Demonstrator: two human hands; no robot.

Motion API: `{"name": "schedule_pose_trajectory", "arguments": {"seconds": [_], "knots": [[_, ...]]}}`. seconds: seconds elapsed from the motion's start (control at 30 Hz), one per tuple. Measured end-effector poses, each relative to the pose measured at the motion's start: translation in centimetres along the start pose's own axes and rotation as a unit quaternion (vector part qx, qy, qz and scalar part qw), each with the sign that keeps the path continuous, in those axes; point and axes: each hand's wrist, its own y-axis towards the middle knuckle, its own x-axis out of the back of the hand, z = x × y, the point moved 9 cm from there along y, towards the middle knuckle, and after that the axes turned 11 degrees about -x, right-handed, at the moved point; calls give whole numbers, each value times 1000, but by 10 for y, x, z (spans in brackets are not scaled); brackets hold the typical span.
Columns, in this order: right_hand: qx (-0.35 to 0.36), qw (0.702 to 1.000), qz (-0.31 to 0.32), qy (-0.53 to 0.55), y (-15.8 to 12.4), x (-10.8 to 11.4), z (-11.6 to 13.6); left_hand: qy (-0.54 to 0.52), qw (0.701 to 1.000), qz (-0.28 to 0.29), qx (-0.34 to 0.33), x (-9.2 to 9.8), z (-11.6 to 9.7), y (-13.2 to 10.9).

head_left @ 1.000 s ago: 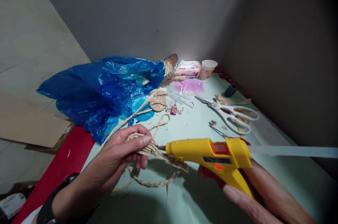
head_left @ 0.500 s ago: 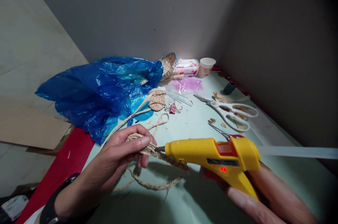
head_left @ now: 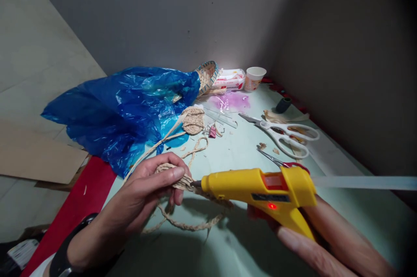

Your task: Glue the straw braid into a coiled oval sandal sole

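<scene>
My left hand (head_left: 148,188) pinches a coiled piece of braided straw cord (head_left: 169,171) between thumb and fingers. A loose tail of the braid (head_left: 192,226) loops below it over the table. In my right hand (head_left: 309,242) is a yellow hot glue gun (head_left: 241,185), gripped by its handle, with a red light lit on its side. Its dark nozzle meets the right end of the coil, and a pale glue stick (head_left: 361,182) juts from its back. Beyond my left hand lies a flat woven straw disc (head_left: 193,121) with long strands trailing toward me.
A blue plastic bag (head_left: 124,103) covers the left back, beside a woven basket (head_left: 207,76). White-handled scissors (head_left: 286,133), red-handled scissors (head_left: 276,160) and a dark thread spool (head_left: 283,105) lie to the right. A pink binder clip (head_left: 212,131), tissue pack (head_left: 231,79) and paper cup (head_left: 255,78) are farther back.
The glue gun has shifted slightly left and up, its nozzle still at the coil. My left hand keeps the same hold, and the view has moved a little.
</scene>
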Motion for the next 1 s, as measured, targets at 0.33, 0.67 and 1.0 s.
{"name": "schedule_pose_trajectory", "arguments": {"seconds": [0.33,0.67,1.0], "knots": [[60,998,-14,27,10,16,31,1,1000,9,-8,2,0,0],[25,999,-18,21,8,13,22,2,1000,7,8,0,0,-1],[46,998,-12,46,12,21,38,-5,1000,-3,7,3,2,1]]}}
